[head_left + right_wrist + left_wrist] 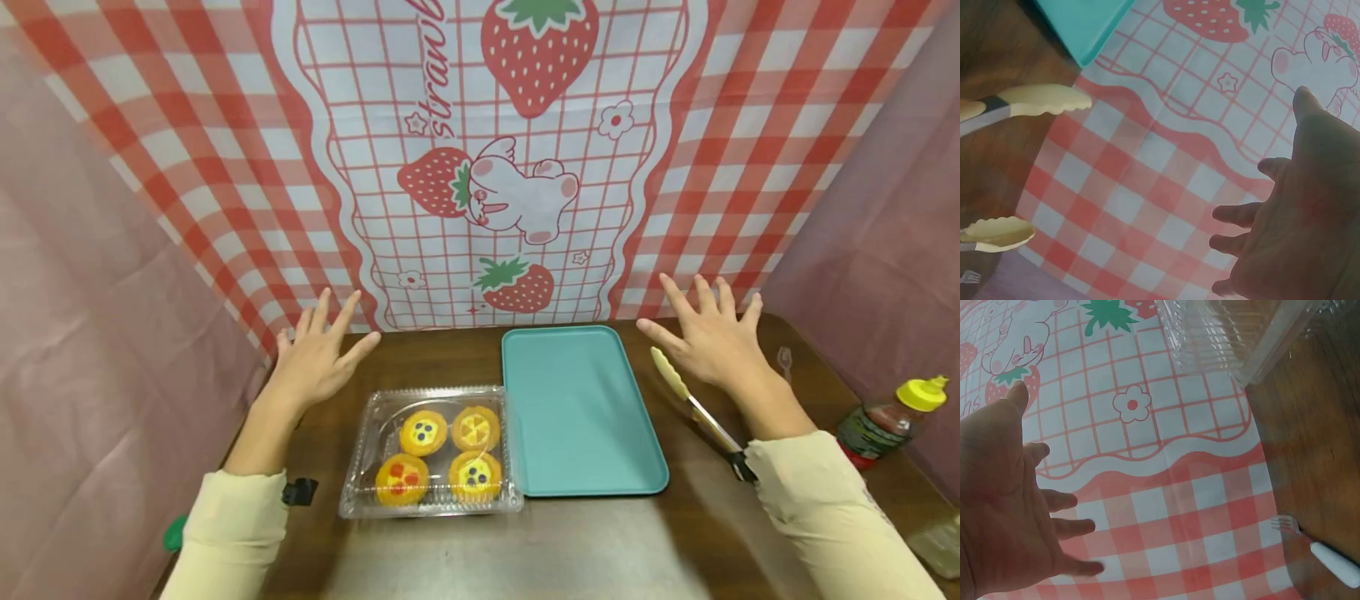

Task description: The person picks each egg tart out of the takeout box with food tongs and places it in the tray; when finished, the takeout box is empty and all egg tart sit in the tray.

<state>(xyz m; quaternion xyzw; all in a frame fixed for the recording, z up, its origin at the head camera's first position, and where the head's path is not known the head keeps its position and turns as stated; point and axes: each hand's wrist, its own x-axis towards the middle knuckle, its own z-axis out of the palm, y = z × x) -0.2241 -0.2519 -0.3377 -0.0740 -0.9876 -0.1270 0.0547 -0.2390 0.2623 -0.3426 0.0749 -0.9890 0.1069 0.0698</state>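
My left hand [311, 362] hovers with spread fingers at the left, above and beside a clear plastic clamshell box [358, 467]. Inside the box sit several small tarts [402, 479] with fruit-like toppings. On the right my right hand [716, 342] is held up, its fingers spread and holding nothing. Just below it lies a pair of tongs [708, 421] with cream-coloured tips; both tips [1047, 100] show in the right wrist view. Between the hands a teal tray [581, 408] lies flat, the box right against its left edge.
A sauce bottle [881, 425] with a yellow cap stands at the right edge of the brown table [442, 354]. A fork [1329, 562] with a white handle lies on the left side, a small clear fork [784, 362] at the far right. A strawberry-print checked cloth [465, 275] hangs behind.
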